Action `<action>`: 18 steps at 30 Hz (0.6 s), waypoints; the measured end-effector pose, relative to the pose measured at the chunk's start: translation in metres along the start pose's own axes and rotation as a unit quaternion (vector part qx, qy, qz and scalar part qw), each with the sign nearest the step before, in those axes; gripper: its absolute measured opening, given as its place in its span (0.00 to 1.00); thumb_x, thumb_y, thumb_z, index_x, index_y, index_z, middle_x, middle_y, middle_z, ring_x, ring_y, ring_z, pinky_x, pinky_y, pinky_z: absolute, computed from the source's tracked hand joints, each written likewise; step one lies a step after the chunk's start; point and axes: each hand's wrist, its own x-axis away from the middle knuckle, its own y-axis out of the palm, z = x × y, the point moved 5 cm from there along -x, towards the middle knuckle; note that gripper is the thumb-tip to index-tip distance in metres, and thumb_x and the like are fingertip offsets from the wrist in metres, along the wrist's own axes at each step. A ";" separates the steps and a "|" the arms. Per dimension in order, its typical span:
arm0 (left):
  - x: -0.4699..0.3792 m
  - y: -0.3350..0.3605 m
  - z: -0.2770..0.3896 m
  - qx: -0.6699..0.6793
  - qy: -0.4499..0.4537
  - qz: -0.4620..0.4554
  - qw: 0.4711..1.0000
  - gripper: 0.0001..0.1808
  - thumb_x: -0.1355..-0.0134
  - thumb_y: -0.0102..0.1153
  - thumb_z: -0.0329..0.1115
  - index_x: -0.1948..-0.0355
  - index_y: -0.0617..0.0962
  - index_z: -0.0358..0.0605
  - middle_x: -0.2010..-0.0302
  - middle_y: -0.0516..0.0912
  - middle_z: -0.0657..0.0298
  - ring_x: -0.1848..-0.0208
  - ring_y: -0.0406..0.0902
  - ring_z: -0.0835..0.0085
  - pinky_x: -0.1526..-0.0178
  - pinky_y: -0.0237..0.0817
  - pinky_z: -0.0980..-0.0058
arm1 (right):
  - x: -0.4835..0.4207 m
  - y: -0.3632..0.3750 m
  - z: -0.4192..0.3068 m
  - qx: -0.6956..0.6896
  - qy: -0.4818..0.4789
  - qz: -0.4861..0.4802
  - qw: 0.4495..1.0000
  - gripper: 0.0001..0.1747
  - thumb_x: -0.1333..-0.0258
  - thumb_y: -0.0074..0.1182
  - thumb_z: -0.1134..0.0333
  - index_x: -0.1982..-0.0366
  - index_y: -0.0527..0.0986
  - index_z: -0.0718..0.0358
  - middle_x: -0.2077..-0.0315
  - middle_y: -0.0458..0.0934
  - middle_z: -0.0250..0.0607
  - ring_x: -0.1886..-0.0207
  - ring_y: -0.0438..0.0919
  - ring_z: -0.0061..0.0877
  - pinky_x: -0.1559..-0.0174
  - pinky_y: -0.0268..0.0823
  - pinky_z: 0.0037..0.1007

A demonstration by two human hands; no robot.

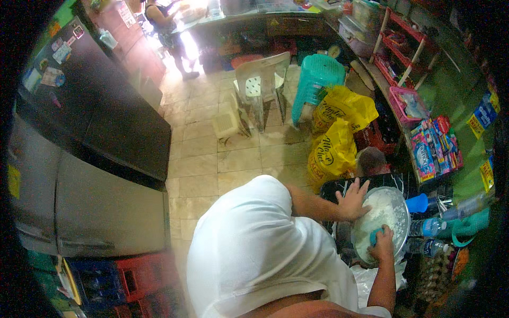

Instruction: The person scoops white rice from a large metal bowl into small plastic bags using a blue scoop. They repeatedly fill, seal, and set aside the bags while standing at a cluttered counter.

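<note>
A round metal basin (406,232) holds a white, crumbly, powder-like mass (381,210) and sits on a dark table with a marbled pattern (332,189). At the basin's upper left edge is my left hand (353,200), fingers spread, holding nothing, its thumb reaching over the rim. My right hand (383,242) grips a small teal object (375,235), perhaps a cup or scoop, inside the basin; the fingers partly hide it. White plastic (368,282) lies beside the basin.
A blue cup (417,203), water bottles (431,227) and egg trays (433,274) stand beyond the basin. Yellow bags (334,153), teal stacked stools (320,75) and a plastic chair (262,75) are at the upper side. A person (163,28) stands far off by a counter. Refrigerators (111,202) line the left.
</note>
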 end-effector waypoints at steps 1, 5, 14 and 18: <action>-0.010 -0.003 0.005 -0.002 0.009 0.016 1.000 0.44 0.50 0.54 0.55 0.36 0.47 0.65 0.33 0.39 0.53 0.32 0.41 0.54 0.43 0.35 0.32 | 0.001 -0.001 0.003 -0.042 0.012 0.028 0.999 0.27 0.71 0.64 0.72 0.62 0.69 0.66 0.44 0.56 0.52 0.45 0.60 0.48 0.46 0.60 0.37; -0.045 -0.006 0.017 0.005 -0.022 0.049 0.999 0.36 0.48 0.51 0.57 0.39 0.59 0.61 0.33 0.44 0.53 0.33 0.45 0.53 0.43 0.36 0.33 | -0.001 0.011 0.011 0.055 0.041 -0.024 0.997 0.31 0.68 0.65 0.70 0.56 0.67 0.66 0.46 0.57 0.56 0.42 0.58 0.49 0.43 0.57 0.39; -0.088 0.014 0.040 0.024 0.030 -0.153 0.987 0.24 0.43 0.44 0.52 0.47 0.71 0.56 0.43 0.67 0.56 0.42 0.64 0.53 0.47 0.49 0.34 | -0.007 -0.010 0.046 -0.193 0.408 0.235 0.861 0.27 0.65 0.66 0.61 0.64 0.71 0.72 0.59 0.71 0.56 0.54 0.70 0.44 0.52 0.62 0.39; -0.091 0.019 0.037 -0.064 0.095 -0.061 0.991 0.19 0.43 0.46 0.47 0.52 0.74 0.55 0.49 0.72 0.59 0.47 0.68 0.55 0.50 0.49 0.31 | -0.001 -0.009 0.035 -0.101 0.521 0.241 0.813 0.30 0.64 0.63 0.49 0.64 0.74 0.65 0.62 0.74 0.52 0.55 0.70 0.44 0.54 0.64 0.42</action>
